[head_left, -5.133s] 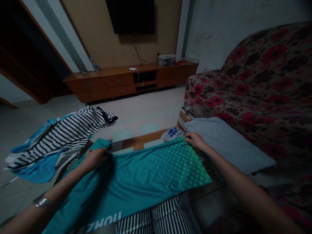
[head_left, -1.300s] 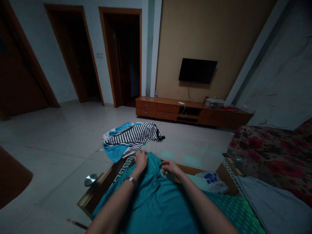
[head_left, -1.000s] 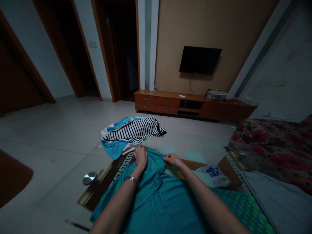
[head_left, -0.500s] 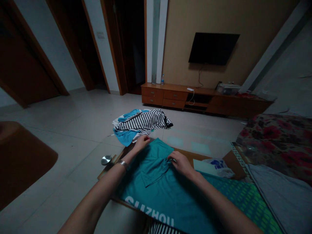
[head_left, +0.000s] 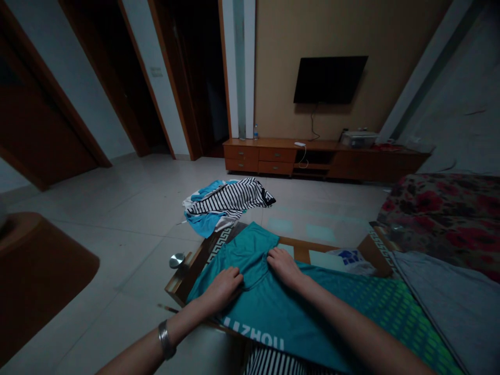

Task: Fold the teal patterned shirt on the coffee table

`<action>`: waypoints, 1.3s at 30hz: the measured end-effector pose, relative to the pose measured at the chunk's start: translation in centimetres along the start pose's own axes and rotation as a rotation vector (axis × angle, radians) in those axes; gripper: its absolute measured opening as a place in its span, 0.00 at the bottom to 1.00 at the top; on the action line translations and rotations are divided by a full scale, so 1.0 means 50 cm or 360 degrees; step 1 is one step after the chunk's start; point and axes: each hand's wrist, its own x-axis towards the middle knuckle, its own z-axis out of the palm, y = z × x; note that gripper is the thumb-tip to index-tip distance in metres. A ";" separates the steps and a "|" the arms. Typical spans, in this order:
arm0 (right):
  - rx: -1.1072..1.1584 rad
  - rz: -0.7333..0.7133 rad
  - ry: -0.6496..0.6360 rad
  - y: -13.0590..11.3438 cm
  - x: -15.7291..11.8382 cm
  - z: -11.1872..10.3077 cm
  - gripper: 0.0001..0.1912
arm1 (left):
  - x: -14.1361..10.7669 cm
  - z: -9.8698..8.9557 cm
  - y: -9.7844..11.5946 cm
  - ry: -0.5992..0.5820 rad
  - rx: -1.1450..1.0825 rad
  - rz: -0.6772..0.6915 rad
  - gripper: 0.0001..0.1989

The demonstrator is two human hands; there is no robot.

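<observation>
The teal garment [head_left: 258, 302] lies spread across the desk [head_left: 219, 245] at the lower center of the frame, under and between both hands, its green-patterned part reaching toward the lower right. The left hand [head_left: 224, 287] touches the cloth on the left, fingers bent and close together; the right hand [head_left: 284, 266] rests on it near the middle, fingers curled narrow. Whether either hand pinches the fabric, I cannot tell. A gray garment [head_left: 445, 297] lies beside the green-patterned part at the lower right, and a striped garment [head_left: 230, 199] lies beyond the left hand, near the center.
</observation>
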 end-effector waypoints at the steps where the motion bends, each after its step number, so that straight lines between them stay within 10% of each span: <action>1: 0.0078 0.0042 -0.0002 0.003 0.001 -0.003 0.06 | 0.004 0.001 0.000 0.0000 0.0014 -0.0015 0.03; 9: 0.1237 0.0452 0.0180 0.053 0.048 -0.017 0.05 | 0.083 -0.091 -0.081 0.0216 -0.0547 -0.0210 0.04; 14: 0.2286 0.1134 0.0075 0.111 0.102 0.003 0.04 | 0.227 -0.145 -0.166 0.0262 -0.1171 -0.0657 0.01; 18: 0.2466 0.1317 0.0040 0.139 0.118 0.025 0.08 | 0.351 -0.137 -0.208 0.0287 -0.1298 -0.0804 0.01; 33: 0.1047 0.1315 0.0031 0.121 0.188 0.067 0.10 | 0.432 -0.085 -0.217 0.0280 -0.1422 -0.0924 0.06; 39: 0.1060 0.1453 0.0034 0.145 0.172 0.064 0.07 | 0.452 -0.065 -0.216 0.0409 -0.1495 -0.0947 0.08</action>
